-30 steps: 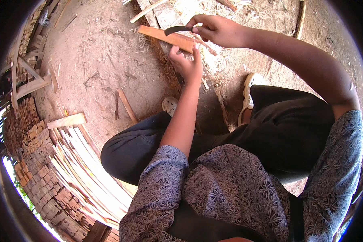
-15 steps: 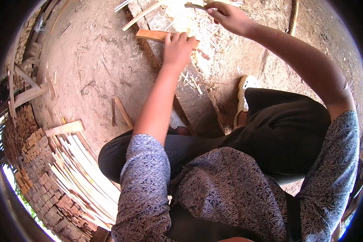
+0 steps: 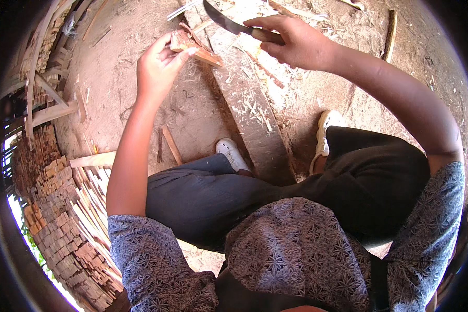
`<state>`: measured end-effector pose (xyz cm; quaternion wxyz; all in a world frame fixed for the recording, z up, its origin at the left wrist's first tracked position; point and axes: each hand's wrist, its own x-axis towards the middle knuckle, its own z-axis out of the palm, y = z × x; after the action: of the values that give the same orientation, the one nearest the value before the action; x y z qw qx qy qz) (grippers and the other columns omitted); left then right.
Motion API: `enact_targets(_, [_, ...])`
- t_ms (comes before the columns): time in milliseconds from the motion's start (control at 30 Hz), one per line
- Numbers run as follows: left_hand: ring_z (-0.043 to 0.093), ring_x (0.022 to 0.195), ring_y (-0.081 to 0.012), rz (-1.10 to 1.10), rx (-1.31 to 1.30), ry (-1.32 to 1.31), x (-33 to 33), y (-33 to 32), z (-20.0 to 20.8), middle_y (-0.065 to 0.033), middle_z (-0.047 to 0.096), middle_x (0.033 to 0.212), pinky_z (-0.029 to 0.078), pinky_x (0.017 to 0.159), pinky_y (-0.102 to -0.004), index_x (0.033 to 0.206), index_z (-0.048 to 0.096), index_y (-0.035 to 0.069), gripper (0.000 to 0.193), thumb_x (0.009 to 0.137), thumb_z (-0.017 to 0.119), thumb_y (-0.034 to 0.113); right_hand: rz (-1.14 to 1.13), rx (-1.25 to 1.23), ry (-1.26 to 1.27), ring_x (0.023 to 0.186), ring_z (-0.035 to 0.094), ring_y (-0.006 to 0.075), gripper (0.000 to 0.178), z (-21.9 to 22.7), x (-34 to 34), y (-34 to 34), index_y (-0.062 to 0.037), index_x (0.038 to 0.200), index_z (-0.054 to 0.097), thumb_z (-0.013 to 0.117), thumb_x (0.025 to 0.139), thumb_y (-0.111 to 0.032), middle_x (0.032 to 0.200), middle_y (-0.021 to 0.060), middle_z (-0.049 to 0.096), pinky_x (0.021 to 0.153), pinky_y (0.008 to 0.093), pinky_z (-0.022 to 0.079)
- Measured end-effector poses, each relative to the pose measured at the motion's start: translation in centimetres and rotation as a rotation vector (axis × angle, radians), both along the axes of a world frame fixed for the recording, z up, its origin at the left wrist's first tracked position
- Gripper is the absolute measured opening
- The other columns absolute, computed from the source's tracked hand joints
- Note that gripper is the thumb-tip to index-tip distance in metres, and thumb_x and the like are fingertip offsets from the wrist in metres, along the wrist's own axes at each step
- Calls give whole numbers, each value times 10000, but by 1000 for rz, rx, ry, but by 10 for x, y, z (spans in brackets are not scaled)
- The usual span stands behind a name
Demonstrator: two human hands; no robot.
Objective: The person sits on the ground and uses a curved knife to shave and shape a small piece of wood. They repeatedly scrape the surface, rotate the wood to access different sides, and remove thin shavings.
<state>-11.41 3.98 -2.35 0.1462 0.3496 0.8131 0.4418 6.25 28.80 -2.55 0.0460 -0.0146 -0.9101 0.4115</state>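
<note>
My left hand [image 3: 160,65] grips one end of a short reddish-brown piece of wood [image 3: 209,56], held tilted beside a long plank. A splintered strip stands up along the wood's upper side. In my right hand [image 3: 299,41] is the wooden handle of a knife [image 3: 224,21] with a dark curved blade. Its blade points up and to the left, apart from the wood. Beneath both hands runs the thick plank [image 3: 260,140], strewn with pale shavings [image 3: 257,112].
My legs straddle the plank, with a white shoe [image 3: 233,154] on the left and another [image 3: 327,130] on the right. Stacked wood blocks [image 3: 62,223] and long pale strips [image 3: 91,210] lie at the lower left. Loose sticks [image 3: 171,144] lie on the dirt floor.
My left hand has lifted the piece of wood off the plank and moved left with it, turning its end up. The knife has come lower, its blade now in fuller view.
</note>
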Motion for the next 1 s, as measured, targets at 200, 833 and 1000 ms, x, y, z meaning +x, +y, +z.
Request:
enact_targets(200, [683, 985, -139, 34, 25, -125, 29, 4, -1, -140, 702, 1098, 553, 842, -239, 1158, 575, -50, 346, 875, 766, 8, 74, 50, 210, 905, 699, 349, 399, 34, 1, -37, -34, 1256, 590, 569, 859, -5, 936, 224, 689, 837, 447, 558])
enact_targets(833, [672, 823, -142, 154, 274, -5, 24, -5, -36, -114, 585, 956, 571, 709, -244, 1069, 377, 23, 600, 783, 889, 151, 143, 383, 96, 866, 692, 391, 456, 44, -17, -67, -2, 1331, 567, 571, 875, -6, 894, 243, 676, 803, 474, 557])
enact_targets(1000, [666, 795, -144, 170, 252, -12, 28, -4, -30, -101, 531, 976, 576, 689, -248, 1075, 374, 20, 534, 820, 837, 96, 148, 385, 162, 891, 692, 389, 457, 38, -20, -68, -8, 1350, 557, 561, 894, -9, 912, 246, 675, 816, 470, 558])
